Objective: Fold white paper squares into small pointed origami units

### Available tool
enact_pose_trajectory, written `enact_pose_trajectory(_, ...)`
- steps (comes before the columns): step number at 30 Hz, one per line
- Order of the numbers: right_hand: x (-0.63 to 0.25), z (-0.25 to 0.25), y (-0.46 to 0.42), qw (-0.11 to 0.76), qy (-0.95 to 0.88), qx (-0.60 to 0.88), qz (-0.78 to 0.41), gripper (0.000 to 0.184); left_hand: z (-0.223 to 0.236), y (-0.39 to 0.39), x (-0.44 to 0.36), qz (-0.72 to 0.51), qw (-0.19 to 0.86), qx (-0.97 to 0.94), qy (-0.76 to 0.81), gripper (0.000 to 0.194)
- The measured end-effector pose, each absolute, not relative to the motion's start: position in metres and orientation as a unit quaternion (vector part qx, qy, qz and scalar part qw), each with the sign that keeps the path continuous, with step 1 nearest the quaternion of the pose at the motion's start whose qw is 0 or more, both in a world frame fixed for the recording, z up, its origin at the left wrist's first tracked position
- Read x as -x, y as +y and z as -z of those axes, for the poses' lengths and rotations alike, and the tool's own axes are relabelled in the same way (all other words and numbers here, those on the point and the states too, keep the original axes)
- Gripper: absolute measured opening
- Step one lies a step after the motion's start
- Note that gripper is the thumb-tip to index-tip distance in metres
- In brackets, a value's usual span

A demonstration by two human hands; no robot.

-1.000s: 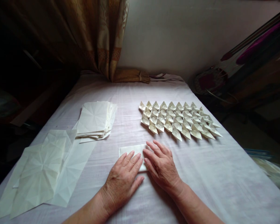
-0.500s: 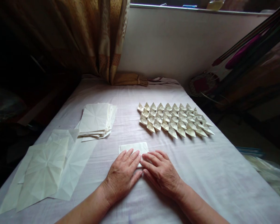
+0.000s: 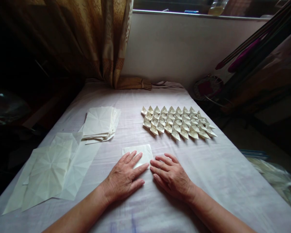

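Observation:
A small folded square of whitish paper [image 3: 145, 154] lies flat on the pale bedsheet [image 3: 208, 181] in front of me. Resting over its lower left part is my left hand [image 3: 123, 176], palm down with the fingers stretched out. My right hand [image 3: 171, 174] lies just right of the paper, fingers extended and slightly bent, their tips close to its right edge. Neither hand grips anything. Up and to the right stand several folded paper boats [image 3: 177, 121], set out in slanting rows.
A stack of creased paper sheets [image 3: 98, 123] lies at the left, with loose creased sheets [image 3: 48, 174] nearer me. A gold curtain [image 3: 109, 42] hangs at the back left before a white wall [image 3: 169, 48]. Clear plastic bags [image 3: 274, 178] sit beyond the right edge.
My right hand has slid right, off the paper. The left hand has shifted slightly left with its fingers more spread, baring more of the folded square. The view has moved slightly.

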State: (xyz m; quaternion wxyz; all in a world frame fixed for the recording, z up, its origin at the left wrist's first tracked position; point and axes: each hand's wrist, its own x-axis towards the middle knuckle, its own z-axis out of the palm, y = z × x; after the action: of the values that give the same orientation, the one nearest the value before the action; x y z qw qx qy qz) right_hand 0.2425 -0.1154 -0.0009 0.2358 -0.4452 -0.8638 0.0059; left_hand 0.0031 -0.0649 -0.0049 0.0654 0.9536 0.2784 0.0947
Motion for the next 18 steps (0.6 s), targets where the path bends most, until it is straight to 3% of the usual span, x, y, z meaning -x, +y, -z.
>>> enact_pose_trajectory(18,-0.244,0.003,-0.117,0.224,-0.873,0.433,0.003,0.021,-0.003,-0.065,0.058,-0.039,0.08,-0.967,0.239,0.049)
